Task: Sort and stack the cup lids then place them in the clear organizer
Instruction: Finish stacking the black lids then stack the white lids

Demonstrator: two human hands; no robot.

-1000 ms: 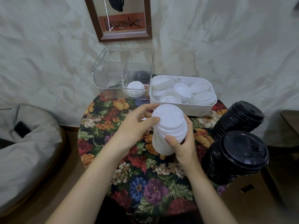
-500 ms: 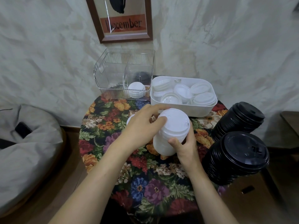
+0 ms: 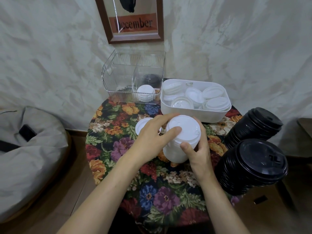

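Two hands gripping white lid stack, now sinking lower toward floral tablecloth than before: left hand curling over top rim, right hand clasping side; single white lid now showing beneath left hand.

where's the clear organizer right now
In the head view the clear organizer sits at the far edge of the floral table, against the wall below the framed December picture, with the white bin close on its right.
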